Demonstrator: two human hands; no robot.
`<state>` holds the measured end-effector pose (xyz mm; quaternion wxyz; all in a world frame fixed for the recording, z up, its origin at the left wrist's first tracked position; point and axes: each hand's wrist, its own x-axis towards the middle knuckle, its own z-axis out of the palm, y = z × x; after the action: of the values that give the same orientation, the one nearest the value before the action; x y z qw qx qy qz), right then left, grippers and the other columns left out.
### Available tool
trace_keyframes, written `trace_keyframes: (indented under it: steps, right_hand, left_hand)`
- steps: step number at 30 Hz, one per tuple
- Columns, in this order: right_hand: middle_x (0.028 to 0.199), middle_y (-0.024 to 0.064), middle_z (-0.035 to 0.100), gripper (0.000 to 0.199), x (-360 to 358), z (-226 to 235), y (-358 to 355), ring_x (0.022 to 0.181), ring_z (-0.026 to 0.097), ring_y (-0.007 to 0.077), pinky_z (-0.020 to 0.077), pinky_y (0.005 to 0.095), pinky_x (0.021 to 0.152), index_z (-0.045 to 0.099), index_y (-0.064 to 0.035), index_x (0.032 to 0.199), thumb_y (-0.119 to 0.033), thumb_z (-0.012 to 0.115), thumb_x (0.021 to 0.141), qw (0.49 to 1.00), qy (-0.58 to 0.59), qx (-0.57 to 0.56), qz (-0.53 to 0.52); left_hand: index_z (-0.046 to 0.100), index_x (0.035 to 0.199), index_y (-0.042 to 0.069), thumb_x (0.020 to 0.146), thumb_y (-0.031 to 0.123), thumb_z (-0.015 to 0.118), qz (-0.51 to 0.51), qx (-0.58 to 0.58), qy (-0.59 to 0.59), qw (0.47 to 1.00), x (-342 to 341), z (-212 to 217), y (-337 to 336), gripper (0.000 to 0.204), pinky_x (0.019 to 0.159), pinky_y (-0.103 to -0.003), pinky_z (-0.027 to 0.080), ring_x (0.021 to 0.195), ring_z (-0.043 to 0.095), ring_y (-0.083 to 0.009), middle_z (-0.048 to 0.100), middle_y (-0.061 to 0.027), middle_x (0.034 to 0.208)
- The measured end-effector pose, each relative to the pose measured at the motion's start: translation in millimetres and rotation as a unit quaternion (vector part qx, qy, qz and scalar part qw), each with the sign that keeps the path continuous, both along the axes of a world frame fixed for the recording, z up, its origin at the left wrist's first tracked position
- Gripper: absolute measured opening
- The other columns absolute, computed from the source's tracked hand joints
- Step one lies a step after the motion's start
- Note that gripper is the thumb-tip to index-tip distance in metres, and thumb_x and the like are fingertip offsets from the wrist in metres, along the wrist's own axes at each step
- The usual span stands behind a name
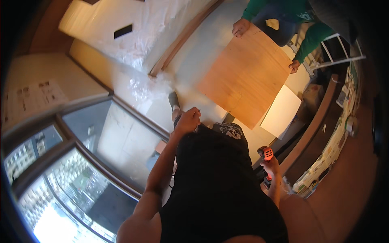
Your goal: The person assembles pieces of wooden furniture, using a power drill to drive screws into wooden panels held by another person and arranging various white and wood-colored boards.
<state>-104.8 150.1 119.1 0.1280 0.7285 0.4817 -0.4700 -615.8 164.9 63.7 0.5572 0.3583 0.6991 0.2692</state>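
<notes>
My right hand, low on the right beside my body, is wrapped round the grip of an orange and black cordless drill. My left hand is in front of my waist with its fingers curled together; a tiny dark tip shows at the fingers, too small to name. Beyond my hands, a co-worker in green sleeves holds a flat wooden board tilted by two of its edges. Neither of my hands touches that board.
On the left is a brown-framed window. Clear plastic wrap covers large pale panels at the upper left. A white sheet lies past the board's right edge. A white metal ladder is at the upper right, near a cluttered shelf.
</notes>
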Motion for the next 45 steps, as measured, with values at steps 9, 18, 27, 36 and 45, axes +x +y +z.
trace_keyframes:
  steps: [9,18,27,36,45]
  right_hand:
    - [0.097,0.0203,0.073,0.047,-190.1,94.5,-62.1,0.095,0.072,0.0355,0.0553,0.0414,0.082,0.064,-0.0029,0.117,-0.012,0.08,0.073,0.993,-0.022,0.052,-0.102]
    - [0.092,0.0177,0.072,0.042,-295.9,111.5,-57.4,0.087,0.07,0.0316,0.054,0.038,0.079,0.064,-0.0006,0.116,-0.01,0.078,0.077,0.944,0.067,0.149,-0.286]
    - [0.094,0.0215,0.07,0.043,-311.5,104.0,-7.7,0.088,0.069,0.0366,0.0538,0.04,0.082,0.062,0.001,0.117,-0.009,0.076,0.077,0.903,0.127,0.194,-0.362]
    - [0.088,0.0168,0.069,0.035,-325.9,118.3,40.9,0.079,0.067,0.0305,0.0531,0.0393,0.075,0.065,0.0016,0.107,-0.012,0.078,0.078,0.858,0.101,0.212,-0.457]
    - [0.098,0.0049,0.07,0.035,-337.7,140.3,60.9,0.088,0.065,0.0168,0.0521,0.0327,0.077,0.067,-0.0029,0.11,-0.003,0.073,0.076,0.857,0.036,0.178,-0.483]
  left_hand:
    - [0.072,0.097,-0.003,0.094,0.019,0.07,-0.106,-0.004,-0.014,0.994,-202.8,-26.6,31.3,0.022,0.067,-0.031,0.053,0.072,0.067,-0.0153,0.071,-0.0104,0.083]
    - [0.065,0.102,-0.006,0.099,0.013,0.061,-0.142,0.008,-0.09,0.986,-179.2,-27.6,129.7,0.019,0.072,-0.03,0.057,0.078,0.069,-0.0187,0.069,-0.0109,0.085]
    - [0.061,0.105,-0.002,0.1,0.012,0.058,-0.249,0.006,-0.099,0.963,-92.8,25.1,194.1,0.015,0.069,-0.03,0.054,0.076,0.07,-0.0181,0.067,-0.01,0.09]
    - [0.06,0.1,0.002,0.101,0.01,0.051,-0.258,-0.044,-0.148,0.954,-40.0,25.5,300.3,0.013,0.063,-0.027,0.05,0.065,0.059,-0.0124,0.059,-0.0031,0.079]
    - [0.058,0.098,-0.009,0.098,0.034,0.046,-0.191,0.069,0.128,0.971,-23.4,-85.5,376.7,0.045,0.084,-0.047,0.05,0.09,0.064,-0.0473,0.067,-0.033,0.1]
